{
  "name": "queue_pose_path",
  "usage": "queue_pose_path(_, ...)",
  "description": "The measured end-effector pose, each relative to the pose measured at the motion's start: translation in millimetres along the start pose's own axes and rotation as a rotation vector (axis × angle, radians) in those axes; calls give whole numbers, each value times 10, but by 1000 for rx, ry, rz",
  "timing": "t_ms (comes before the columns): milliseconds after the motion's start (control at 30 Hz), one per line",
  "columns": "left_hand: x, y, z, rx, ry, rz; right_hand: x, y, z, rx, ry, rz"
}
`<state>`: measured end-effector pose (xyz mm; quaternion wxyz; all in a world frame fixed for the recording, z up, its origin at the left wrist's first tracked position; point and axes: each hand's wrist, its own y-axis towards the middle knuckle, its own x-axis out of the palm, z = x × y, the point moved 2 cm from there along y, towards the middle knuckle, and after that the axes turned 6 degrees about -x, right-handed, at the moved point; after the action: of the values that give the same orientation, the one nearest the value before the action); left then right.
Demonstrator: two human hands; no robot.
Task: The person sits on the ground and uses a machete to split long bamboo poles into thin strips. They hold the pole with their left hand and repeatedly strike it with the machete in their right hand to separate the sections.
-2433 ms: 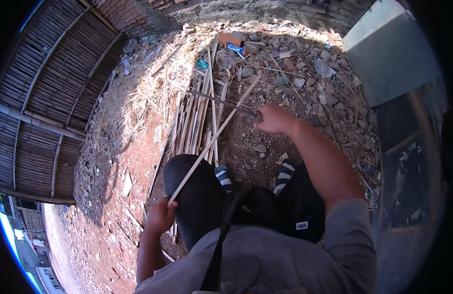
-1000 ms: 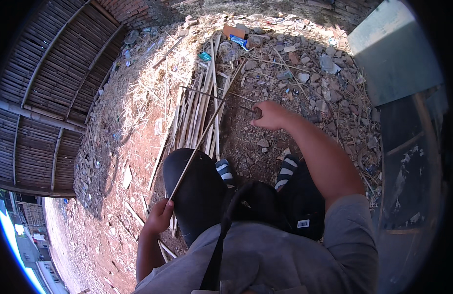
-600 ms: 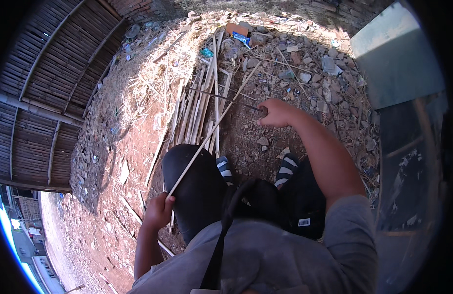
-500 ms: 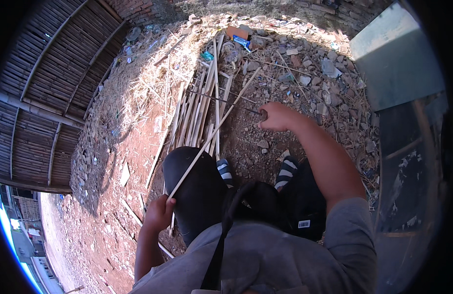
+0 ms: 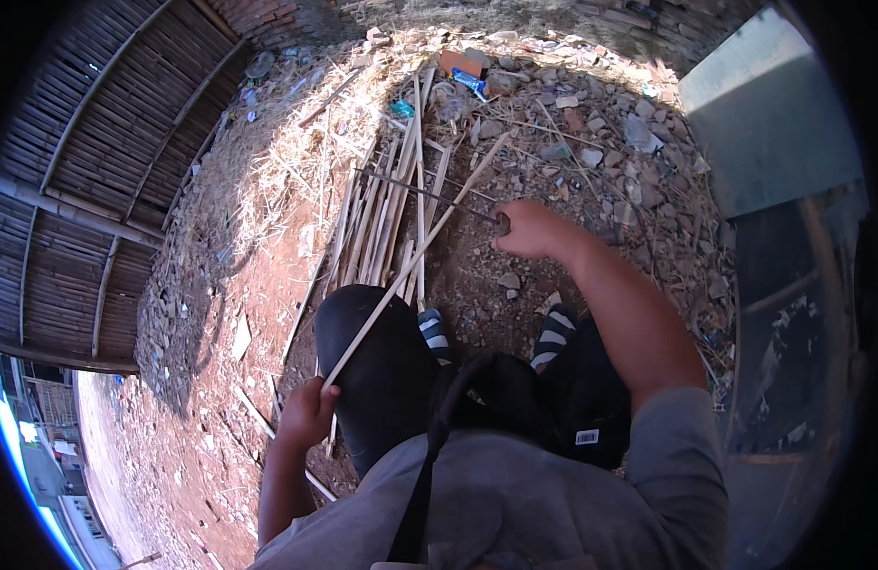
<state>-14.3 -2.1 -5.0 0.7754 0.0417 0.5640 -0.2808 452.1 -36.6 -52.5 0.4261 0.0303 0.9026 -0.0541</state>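
Note:
My left hand point(image 5: 309, 411) is closed around the lower end of a long pale wooden strip point(image 5: 377, 311). The strip slants up and to the right across my left knee, its far end above the ground. My right hand point(image 5: 532, 229) is closed on the handle of a long, thin, dark-bladed tool point(image 5: 401, 183), seen nearly edge-on, so its exact kind is unclear. The blade points left and crosses the strip near its far end; I cannot tell whether they touch. Beneath lies a pile of similar wooden strips point(image 5: 374, 223).
Rubble point(image 5: 639, 190) with stones and litter spreads to the right; dry straw point(image 5: 277, 142) lies to the left. A bamboo-slat wall point(image 5: 68, 123) stands at left, a grey-green panel point(image 5: 772, 114) at right. My sandalled feet point(image 5: 554, 334) are close below the strip.
My right hand has shifted slightly left with the bladed tool, and the blade reaches further left. The strip's far end has moved very slightly right; my left hand stays put.

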Motion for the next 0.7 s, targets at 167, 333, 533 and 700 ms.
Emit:
queue_pose_path(167, -30, -5, -11, 20, -14, -11, 200, -145, -548, -168, -114, -174)
queue_pose_path(333, 18, 18, -35, 30, -4, 26, -58, 4, 93, 78, 59, -64)
queue_pose_path(533, -65, 10, 36, -9, 28, -21, 216, -29, -101, -22, -21, -43)
queue_pose_path(700, -18, 28, -19, 9, 15, 4, 188, -55, -380, -99, -81, -243)
